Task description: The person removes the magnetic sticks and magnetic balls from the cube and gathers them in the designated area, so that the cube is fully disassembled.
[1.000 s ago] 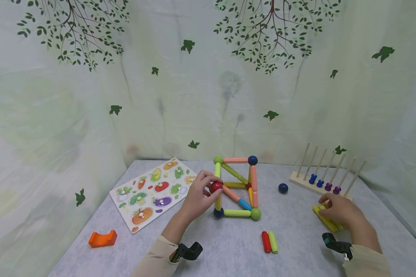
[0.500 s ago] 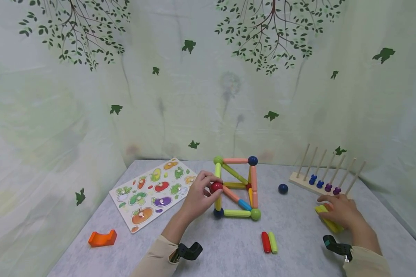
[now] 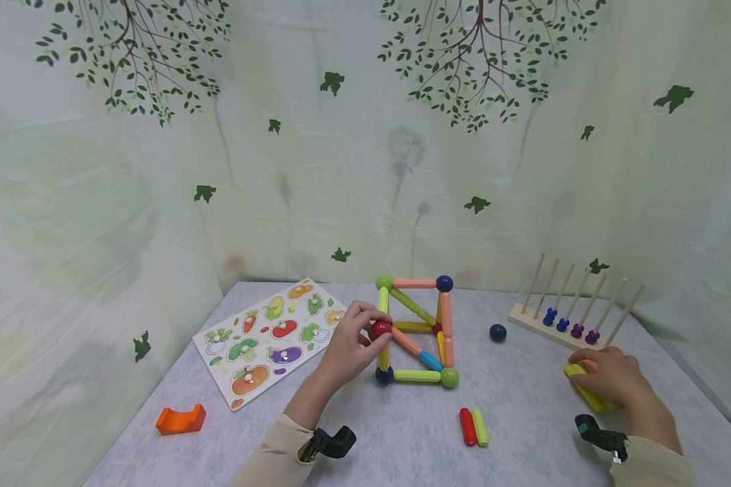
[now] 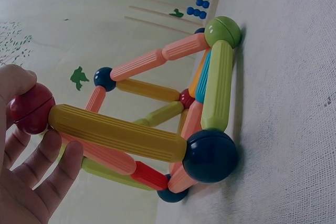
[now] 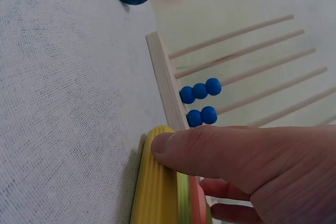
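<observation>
My left hand (image 3: 355,345) pinches a red ball (image 3: 380,330) between thumb and fingers. The ball caps a yellow magnetic stick (image 4: 118,132), part of an upright frame of coloured sticks and balls. At the frame's lower corners sit a dark blue ball (image 4: 210,156) and a green ball (image 3: 449,377). On the right, my right hand (image 3: 618,382) grips a small bundle of magnetic sticks (image 3: 591,393) low at the table. In the right wrist view its thumb lies on a yellow stick (image 5: 155,187), with green and coral sticks beside it; other fingers show on the bundle's far side.
Behind the right hand stands a wooden peg rack (image 3: 539,326) with blue and purple beads. A dark blue ball (image 3: 497,332) lies left of it. A red stick (image 3: 467,427) and lime stick (image 3: 480,427) lie in front. Left are a vegetable puzzle board (image 3: 222,362) and orange curved block (image 3: 180,421).
My right hand has shifted a little right and nearer, and the sticks under it have moved along and drawn closer together. The left hand and frame stay put.
</observation>
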Action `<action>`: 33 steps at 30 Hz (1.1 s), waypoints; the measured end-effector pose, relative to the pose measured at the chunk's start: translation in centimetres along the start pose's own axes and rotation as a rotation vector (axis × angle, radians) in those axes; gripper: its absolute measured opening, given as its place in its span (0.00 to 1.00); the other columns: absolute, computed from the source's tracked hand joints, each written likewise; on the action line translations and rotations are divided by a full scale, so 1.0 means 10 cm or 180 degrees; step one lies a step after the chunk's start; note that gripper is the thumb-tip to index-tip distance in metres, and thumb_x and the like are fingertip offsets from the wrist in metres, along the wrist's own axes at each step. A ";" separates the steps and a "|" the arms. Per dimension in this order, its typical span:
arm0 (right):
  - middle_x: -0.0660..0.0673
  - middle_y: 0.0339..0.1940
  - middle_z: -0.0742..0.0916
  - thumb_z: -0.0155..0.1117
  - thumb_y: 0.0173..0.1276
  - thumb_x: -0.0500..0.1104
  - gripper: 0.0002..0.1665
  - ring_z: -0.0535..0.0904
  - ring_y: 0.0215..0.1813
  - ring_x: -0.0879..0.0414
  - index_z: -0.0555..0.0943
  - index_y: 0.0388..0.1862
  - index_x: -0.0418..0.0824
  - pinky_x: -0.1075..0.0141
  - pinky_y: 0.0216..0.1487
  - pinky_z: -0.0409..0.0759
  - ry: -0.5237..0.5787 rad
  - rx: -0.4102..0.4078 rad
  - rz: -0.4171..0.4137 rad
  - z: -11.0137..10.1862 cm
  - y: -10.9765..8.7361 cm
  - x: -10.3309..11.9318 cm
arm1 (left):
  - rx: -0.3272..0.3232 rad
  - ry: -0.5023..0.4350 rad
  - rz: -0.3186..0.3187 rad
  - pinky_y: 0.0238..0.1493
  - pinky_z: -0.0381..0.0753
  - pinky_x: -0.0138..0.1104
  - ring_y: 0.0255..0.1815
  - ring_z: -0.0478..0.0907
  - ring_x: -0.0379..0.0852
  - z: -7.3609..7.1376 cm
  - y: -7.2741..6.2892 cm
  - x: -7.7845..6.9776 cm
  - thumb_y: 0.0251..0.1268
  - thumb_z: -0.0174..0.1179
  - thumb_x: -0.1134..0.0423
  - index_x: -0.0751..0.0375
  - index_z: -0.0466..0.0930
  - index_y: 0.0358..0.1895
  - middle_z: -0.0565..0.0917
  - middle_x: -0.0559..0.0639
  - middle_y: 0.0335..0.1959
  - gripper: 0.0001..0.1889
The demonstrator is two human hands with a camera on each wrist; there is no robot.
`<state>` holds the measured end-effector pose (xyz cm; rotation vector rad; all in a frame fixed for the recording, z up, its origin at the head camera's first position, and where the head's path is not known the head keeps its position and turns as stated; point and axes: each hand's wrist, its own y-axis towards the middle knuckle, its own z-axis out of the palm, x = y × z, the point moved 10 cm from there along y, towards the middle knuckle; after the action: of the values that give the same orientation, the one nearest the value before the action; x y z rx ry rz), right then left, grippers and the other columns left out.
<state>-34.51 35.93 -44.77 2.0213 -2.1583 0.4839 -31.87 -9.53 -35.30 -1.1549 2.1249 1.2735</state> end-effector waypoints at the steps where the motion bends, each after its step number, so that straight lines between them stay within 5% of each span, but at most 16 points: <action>1: 0.16 0.59 0.66 0.73 0.58 0.56 0.35 0.61 0.55 0.19 0.78 0.59 0.38 0.33 0.45 0.76 -0.0002 -0.0004 0.0004 -0.01 0.00 0.01 | -0.0001 -0.0001 -0.0004 0.38 0.83 0.29 0.45 0.76 0.41 0.00 0.00 0.00 0.66 0.66 0.62 0.56 0.83 0.51 0.74 0.46 0.49 0.12; 7: 0.18 0.62 0.67 0.68 0.64 0.57 0.35 0.62 0.57 0.21 0.76 0.62 0.36 0.29 0.52 0.70 0.0001 -0.0221 0.0032 -0.15 -0.05 0.15 | -0.0011 -0.0025 -0.0025 0.38 0.84 0.30 0.45 0.76 0.40 0.00 0.00 0.01 0.66 0.66 0.62 0.52 0.83 0.50 0.75 0.45 0.49 0.11; 15: 0.24 0.61 0.76 0.62 0.71 0.50 0.27 0.68 0.62 0.27 0.76 0.61 0.35 0.30 0.58 0.70 0.0459 -0.0609 -0.0459 -0.23 -0.06 0.67 | -0.0017 -0.0011 -0.0007 0.38 0.83 0.29 0.46 0.76 0.42 0.00 0.00 0.01 0.66 0.66 0.62 0.54 0.83 0.51 0.75 0.46 0.49 0.12; 25: 0.35 0.63 0.80 0.54 0.78 0.54 0.27 0.76 0.62 0.41 0.71 0.68 0.42 0.50 0.57 0.81 0.1757 -0.0527 -0.0667 -0.08 -0.02 1.43 | 0.0006 -0.0009 0.0018 0.38 0.83 0.29 0.45 0.76 0.42 -0.01 0.01 -0.02 0.66 0.66 0.61 0.53 0.83 0.51 0.74 0.46 0.49 0.12; 33: 0.36 0.63 0.80 0.59 0.74 0.50 0.31 0.76 0.62 0.41 0.65 0.72 0.45 0.49 0.59 0.81 0.1908 -0.0378 -0.0680 0.08 0.11 2.08 | 0.0007 -0.0087 -0.0030 0.38 0.84 0.30 0.45 0.76 0.41 0.00 0.01 0.00 0.66 0.66 0.62 0.52 0.83 0.50 0.74 0.45 0.49 0.11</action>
<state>-37.27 16.12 -38.98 1.7251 -1.5604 0.7855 -31.92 -9.54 -35.26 -1.1387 2.0983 1.2752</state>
